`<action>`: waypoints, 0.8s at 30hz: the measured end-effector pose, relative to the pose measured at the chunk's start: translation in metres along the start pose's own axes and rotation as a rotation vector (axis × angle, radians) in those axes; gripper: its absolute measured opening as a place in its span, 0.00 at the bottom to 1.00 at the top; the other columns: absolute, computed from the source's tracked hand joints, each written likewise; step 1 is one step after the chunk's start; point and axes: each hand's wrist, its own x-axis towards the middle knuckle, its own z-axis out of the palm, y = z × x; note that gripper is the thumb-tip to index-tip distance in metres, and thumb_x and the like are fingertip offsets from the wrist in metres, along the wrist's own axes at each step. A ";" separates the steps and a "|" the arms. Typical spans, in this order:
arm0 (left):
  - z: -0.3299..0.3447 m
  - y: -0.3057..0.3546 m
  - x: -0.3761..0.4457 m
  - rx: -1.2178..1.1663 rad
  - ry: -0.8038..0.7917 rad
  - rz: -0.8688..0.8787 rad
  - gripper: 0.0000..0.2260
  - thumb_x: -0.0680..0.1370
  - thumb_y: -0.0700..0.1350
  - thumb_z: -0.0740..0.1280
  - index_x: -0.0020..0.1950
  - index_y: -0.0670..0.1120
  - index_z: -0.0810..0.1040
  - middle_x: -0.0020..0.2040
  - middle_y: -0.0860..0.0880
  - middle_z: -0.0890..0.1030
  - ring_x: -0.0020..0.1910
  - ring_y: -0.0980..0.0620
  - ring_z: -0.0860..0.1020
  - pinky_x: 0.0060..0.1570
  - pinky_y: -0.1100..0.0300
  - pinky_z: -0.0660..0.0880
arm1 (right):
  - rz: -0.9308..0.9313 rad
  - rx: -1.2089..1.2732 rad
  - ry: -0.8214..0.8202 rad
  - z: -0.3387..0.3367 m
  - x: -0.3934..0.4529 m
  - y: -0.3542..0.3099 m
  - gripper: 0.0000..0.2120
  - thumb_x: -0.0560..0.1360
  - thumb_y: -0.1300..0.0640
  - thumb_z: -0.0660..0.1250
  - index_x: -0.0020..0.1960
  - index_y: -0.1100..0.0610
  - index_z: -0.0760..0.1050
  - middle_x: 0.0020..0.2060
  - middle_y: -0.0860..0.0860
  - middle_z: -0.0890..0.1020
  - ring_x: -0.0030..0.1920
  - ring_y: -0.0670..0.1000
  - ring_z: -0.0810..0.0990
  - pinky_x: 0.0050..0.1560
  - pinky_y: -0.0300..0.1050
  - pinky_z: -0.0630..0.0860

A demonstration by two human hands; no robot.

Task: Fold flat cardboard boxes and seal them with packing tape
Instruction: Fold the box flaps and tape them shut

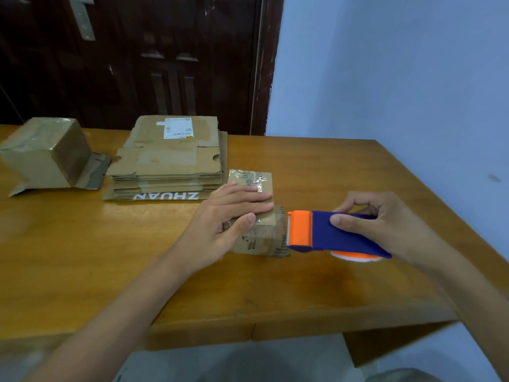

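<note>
Brown cardboard fills the middle of the head view: a small folded box (254,216) sits on the wooden bench (275,293), its top and sides patched with shiny clear tape. The left hand (230,213) lies flat across the box's top, fingers straight and pressing down, thumb against the near edge. The right hand (377,221) grasps a tape dispenser (330,234), blue in the body with an orange front end, thumb on its top face and fingers curled over the far side. The dispenser's orange end meets the right side of the box, and an orange and white roll shows under its body, just above the bench. Just beside the box to the far left is a stack of flat cardboard boxes (170,161), the top one bearing a white label, a lower one printed with white letters. Farther left stands another folded box (46,153) with loose flaps lying on the bench. Behind the bench are a dark wooden door (137,56) and a pale blue wall (399,78).
</note>
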 end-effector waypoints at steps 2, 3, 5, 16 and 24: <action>0.001 0.000 -0.001 -0.004 0.009 -0.005 0.16 0.86 0.52 0.60 0.69 0.52 0.82 0.70 0.59 0.80 0.74 0.60 0.73 0.79 0.46 0.63 | -0.019 -0.091 -0.002 -0.001 0.006 -0.017 0.14 0.71 0.38 0.72 0.45 0.49 0.83 0.35 0.45 0.87 0.34 0.44 0.84 0.34 0.34 0.73; 0.002 0.000 -0.001 -0.007 0.013 -0.010 0.16 0.86 0.52 0.60 0.69 0.52 0.82 0.70 0.59 0.80 0.74 0.59 0.73 0.79 0.45 0.63 | -0.019 -0.139 -0.002 -0.002 0.009 -0.024 0.14 0.72 0.38 0.73 0.44 0.48 0.83 0.35 0.44 0.87 0.33 0.43 0.84 0.35 0.34 0.73; 0.003 0.000 -0.001 -0.019 0.021 -0.015 0.16 0.86 0.53 0.60 0.68 0.52 0.83 0.69 0.59 0.81 0.74 0.58 0.73 0.78 0.43 0.63 | 0.017 -0.226 -0.007 -0.002 0.014 -0.039 0.12 0.73 0.39 0.74 0.42 0.47 0.83 0.34 0.42 0.86 0.34 0.43 0.83 0.36 0.37 0.72; 0.006 -0.003 -0.002 -0.042 0.074 0.020 0.14 0.85 0.50 0.63 0.66 0.51 0.84 0.67 0.57 0.82 0.72 0.56 0.75 0.74 0.43 0.69 | 0.092 -0.713 0.112 0.025 0.019 -0.087 0.15 0.74 0.35 0.72 0.43 0.46 0.77 0.41 0.40 0.79 0.48 0.50 0.79 0.43 0.50 0.80; 0.007 0.001 -0.002 -0.040 0.105 0.011 0.14 0.84 0.50 0.64 0.66 0.49 0.85 0.66 0.55 0.83 0.71 0.57 0.75 0.72 0.47 0.71 | 0.009 -0.956 0.234 0.053 0.006 -0.109 0.14 0.76 0.38 0.71 0.48 0.47 0.73 0.47 0.48 0.83 0.51 0.52 0.80 0.44 0.49 0.78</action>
